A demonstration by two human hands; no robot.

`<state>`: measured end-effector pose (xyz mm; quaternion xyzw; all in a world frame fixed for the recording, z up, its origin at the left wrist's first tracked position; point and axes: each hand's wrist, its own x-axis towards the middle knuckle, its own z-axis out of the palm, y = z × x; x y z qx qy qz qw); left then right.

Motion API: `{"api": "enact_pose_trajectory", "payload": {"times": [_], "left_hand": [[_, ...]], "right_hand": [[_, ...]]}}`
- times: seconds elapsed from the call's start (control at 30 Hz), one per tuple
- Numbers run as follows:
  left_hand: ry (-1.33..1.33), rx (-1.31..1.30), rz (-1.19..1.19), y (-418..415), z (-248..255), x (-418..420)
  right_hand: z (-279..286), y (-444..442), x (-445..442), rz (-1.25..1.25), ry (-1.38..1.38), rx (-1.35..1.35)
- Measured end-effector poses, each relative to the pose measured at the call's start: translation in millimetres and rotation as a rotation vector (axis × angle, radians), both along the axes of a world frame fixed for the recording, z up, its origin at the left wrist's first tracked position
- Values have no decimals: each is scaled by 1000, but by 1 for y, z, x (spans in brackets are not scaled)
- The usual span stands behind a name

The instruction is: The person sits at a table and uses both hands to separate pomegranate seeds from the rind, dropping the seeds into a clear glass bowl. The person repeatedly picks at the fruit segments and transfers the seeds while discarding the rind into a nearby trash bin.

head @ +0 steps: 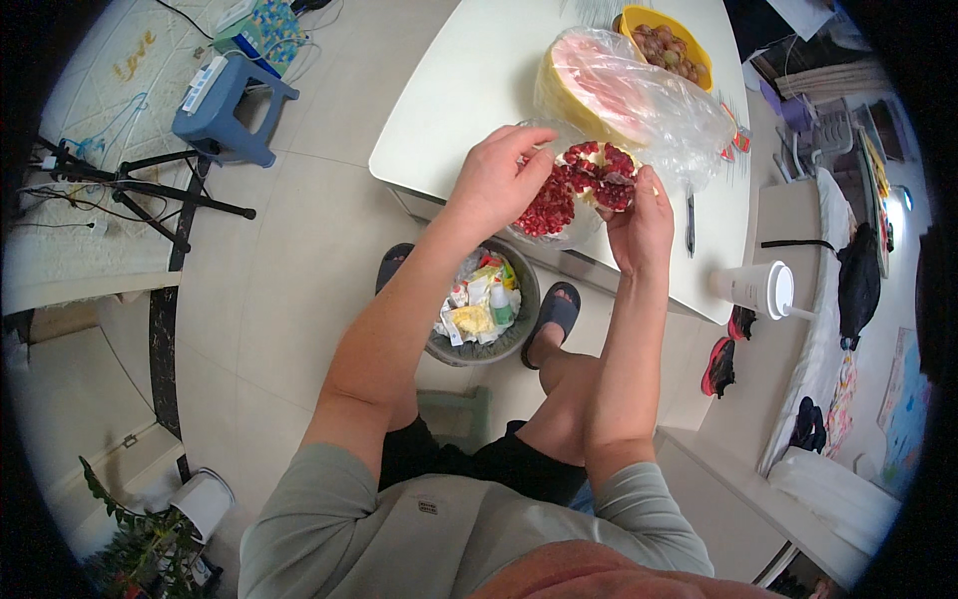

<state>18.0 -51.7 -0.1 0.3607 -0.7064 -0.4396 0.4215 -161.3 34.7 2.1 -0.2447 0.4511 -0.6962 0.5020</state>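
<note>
In my right hand is an opened piece of pomegranate, its red arils facing up between pale membranes. My left hand is just left of it, fingers curled over a heap of loose pomegranate arils; whether it pinches anything cannot be told. The arils lie on clear plastic at the near edge of the white table. Behind them, a large cut fruit with a yellow-green rind and pale pink flesh sits under a clear plastic bag.
A yellow bowl of round brownish fruits stands at the back. A knife lies on the right, near a white lidded cup with a straw. Below the table edge is a filled trash bin. A blue stool stands left.
</note>
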Motion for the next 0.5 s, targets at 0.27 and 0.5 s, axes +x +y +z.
{"api": "enact_pose_trajectory", "payload": {"times": [0.27,0.5], "left_hand": [[-67,-131,16,5,6,-2],[-123,-116,53,7,12,-2]], "right_hand": [[2,-3,11,-1,-16,-21],[2,-2,11,14,-4,-17]]}}
